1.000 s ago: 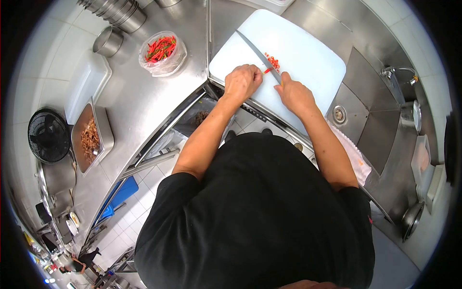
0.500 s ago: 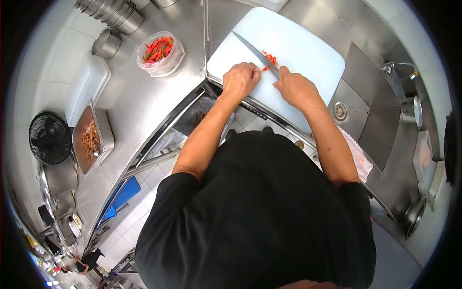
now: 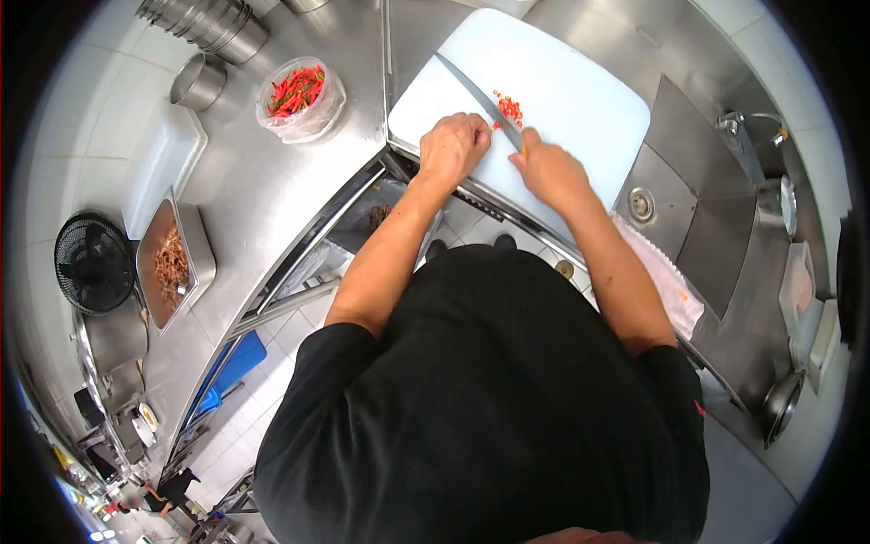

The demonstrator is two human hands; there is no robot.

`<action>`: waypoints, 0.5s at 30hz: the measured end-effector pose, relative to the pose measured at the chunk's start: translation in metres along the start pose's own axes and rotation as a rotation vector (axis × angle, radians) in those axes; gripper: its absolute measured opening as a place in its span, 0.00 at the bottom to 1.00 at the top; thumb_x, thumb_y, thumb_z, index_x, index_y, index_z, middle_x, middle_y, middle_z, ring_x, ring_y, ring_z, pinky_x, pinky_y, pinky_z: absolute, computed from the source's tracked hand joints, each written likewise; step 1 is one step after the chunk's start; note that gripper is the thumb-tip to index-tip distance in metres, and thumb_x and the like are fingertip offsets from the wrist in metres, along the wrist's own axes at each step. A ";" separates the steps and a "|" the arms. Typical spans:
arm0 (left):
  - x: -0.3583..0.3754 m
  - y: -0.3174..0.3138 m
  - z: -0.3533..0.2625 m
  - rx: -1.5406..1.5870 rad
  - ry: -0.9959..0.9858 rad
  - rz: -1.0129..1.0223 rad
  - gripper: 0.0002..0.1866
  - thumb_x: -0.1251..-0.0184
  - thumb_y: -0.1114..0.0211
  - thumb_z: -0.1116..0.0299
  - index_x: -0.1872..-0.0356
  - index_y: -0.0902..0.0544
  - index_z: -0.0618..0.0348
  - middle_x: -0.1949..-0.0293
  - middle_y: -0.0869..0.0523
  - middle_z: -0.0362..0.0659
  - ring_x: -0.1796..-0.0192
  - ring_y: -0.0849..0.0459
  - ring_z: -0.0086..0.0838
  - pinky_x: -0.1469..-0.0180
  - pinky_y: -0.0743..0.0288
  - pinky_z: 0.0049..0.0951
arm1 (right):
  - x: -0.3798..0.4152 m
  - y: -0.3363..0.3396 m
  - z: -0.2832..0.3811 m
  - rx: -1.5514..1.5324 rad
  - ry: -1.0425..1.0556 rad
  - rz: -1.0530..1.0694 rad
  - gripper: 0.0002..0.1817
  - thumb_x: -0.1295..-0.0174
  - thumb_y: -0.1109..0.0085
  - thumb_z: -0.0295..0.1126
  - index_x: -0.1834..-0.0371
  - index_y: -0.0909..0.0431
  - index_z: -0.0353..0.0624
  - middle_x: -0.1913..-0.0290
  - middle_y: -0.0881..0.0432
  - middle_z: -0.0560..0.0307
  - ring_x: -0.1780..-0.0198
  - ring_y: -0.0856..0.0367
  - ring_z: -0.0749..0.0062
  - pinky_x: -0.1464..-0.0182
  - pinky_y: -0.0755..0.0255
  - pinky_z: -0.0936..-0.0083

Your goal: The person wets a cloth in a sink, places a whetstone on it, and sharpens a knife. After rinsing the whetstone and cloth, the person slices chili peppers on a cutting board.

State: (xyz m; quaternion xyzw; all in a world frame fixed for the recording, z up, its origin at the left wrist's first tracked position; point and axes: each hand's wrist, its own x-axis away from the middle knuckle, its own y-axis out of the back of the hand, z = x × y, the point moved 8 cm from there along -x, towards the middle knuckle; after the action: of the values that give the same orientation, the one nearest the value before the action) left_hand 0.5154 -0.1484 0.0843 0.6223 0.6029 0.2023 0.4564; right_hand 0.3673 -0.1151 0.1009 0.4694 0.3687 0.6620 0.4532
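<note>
My right hand (image 3: 551, 170) is closed around the handle of a kitchen knife (image 3: 478, 93), whose long blade slants up and left across the white cutting board (image 3: 589, 100). Beside the blade, my left hand (image 3: 453, 145) is closed with its fingertips pinching a red chili (image 3: 495, 126); only a short end of it shows. Small red chili slices (image 3: 510, 109) lie in a loose pile on the far side of the blade. A plastic-lined tub of whole red chilies (image 3: 297, 92) stands on the steel counter to the left.
Right of the board is a steel sink (image 3: 693, 195) with a faucet (image 3: 734, 124); a pale towel (image 3: 666, 276) hangs at its front edge. On the left counter are a steel pan of brown shredded food (image 3: 172, 267), a black fan (image 3: 93, 261) and steel containers (image 3: 199, 82).
My right hand and the knife handle have shifted slightly left and up. The chili slices have spread a little, and less of the chili shows at my left fingertips.
</note>
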 end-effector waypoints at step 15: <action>0.003 -0.004 0.002 -0.030 -0.013 0.005 0.07 0.36 0.35 0.62 0.64 0.14 0.51 0.66 0.13 0.44 0.60 0.13 0.42 0.58 0.20 0.43 | 0.013 0.009 0.008 -0.001 -0.019 0.064 0.20 0.28 0.43 0.43 0.45 0.29 0.38 0.58 0.13 0.35 0.53 0.13 0.40 0.50 0.22 0.47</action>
State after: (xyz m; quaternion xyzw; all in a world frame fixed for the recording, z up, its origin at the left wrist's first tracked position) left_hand 0.5152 -0.1470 0.0792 0.6181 0.5954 0.2085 0.4690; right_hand 0.3704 -0.1056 0.1148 0.4870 0.3489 0.6718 0.4356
